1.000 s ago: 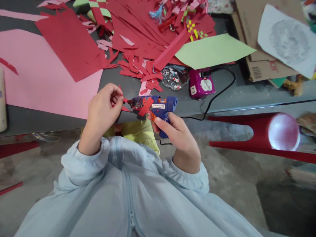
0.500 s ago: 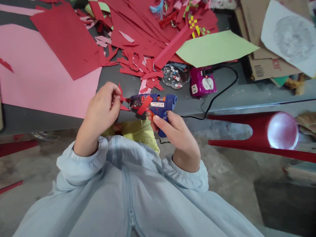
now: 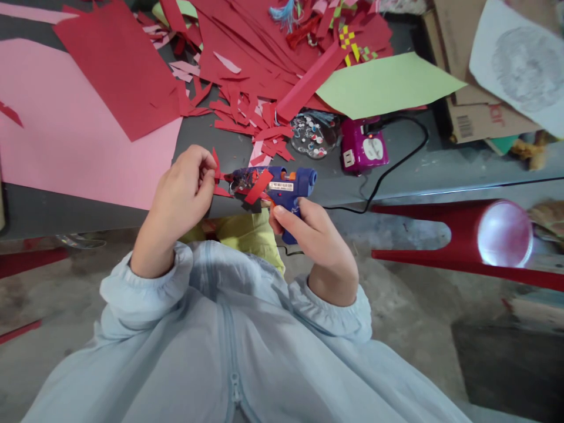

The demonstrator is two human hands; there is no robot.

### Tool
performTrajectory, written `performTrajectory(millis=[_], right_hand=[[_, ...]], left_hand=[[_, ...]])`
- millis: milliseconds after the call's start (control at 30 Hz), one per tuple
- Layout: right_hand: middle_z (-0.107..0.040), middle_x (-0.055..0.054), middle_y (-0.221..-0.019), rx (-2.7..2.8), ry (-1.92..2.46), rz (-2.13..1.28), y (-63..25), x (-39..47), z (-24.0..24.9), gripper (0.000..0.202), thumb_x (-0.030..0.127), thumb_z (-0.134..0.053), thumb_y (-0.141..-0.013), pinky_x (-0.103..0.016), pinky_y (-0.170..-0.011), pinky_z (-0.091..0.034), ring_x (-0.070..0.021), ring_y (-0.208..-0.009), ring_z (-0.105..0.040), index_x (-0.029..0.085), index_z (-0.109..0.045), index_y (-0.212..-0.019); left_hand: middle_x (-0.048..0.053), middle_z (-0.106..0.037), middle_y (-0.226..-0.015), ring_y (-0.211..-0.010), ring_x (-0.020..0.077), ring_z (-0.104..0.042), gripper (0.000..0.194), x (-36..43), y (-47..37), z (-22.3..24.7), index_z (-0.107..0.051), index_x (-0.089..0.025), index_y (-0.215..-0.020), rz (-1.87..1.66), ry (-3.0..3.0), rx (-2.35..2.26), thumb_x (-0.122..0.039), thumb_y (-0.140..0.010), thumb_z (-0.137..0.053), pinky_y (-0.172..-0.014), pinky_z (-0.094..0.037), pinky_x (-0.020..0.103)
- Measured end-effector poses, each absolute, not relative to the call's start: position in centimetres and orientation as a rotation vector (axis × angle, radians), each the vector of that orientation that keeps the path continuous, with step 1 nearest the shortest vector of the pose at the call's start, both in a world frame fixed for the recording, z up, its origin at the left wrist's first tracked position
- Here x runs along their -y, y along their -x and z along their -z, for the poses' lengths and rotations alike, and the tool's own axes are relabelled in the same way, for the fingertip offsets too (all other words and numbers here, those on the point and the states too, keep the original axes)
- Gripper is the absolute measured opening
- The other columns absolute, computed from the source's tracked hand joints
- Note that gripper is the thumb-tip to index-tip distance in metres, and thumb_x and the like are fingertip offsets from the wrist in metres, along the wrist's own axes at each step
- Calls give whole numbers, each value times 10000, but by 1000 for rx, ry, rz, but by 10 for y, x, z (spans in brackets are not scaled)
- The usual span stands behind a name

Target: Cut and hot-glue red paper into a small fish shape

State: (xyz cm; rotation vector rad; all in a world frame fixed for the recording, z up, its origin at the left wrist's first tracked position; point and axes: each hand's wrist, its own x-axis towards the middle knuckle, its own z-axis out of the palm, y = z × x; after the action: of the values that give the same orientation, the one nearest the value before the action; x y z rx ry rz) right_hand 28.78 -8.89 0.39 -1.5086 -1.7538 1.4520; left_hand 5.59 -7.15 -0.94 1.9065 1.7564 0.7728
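Note:
A blue glue gun (image 3: 302, 183) points left over the table's near edge, and my right hand (image 3: 315, 232) is wrapped round its handle. Red paper scraps (image 3: 258, 187) cling to its front part. At the nozzle, my left hand (image 3: 187, 185) pinches a small piece of red paper (image 3: 217, 161); the fingertips are partly hidden behind the back of the hand. The nozzle tip touches or nearly touches that piece; I cannot tell which.
Cut red scraps (image 3: 238, 108) lie beyond the gun, beside a dish of beads (image 3: 315, 136) and a purple power box (image 3: 363, 150). Pink paper (image 3: 83, 141) spreads left, green paper (image 3: 388, 85) right. A black cable (image 3: 396, 166) crosses the table edge near a red stool (image 3: 467, 235).

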Motion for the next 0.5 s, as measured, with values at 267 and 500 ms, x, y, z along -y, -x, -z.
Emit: performTrajectory(millis=[267, 500], right_hand=[[-567, 16, -644, 1772, 1498, -1458, -289, 88, -3, 383, 477, -514, -949, -297, -620, -366, -117, -612, -493, 209, -525, -676], [-551, 16, -643, 1780, 1490, -1462, -287, 88, -3, 396, 490, -504, -952, -294, -614, -362, -113, -612, -475, 206, -518, -675]], left_hand=[[4, -657, -906, -810, 162, -632, 107, 71, -54, 14, -509, -225, -995, -822, -1926, -1721, -170, -907, -482, -732, -490, 302], [9, -666, -918, -820, 170, -637, 115, 71, -54, 13, -505, -234, -988, -816, -1890, -1734, -164, -898, -495, -739, -481, 308]])
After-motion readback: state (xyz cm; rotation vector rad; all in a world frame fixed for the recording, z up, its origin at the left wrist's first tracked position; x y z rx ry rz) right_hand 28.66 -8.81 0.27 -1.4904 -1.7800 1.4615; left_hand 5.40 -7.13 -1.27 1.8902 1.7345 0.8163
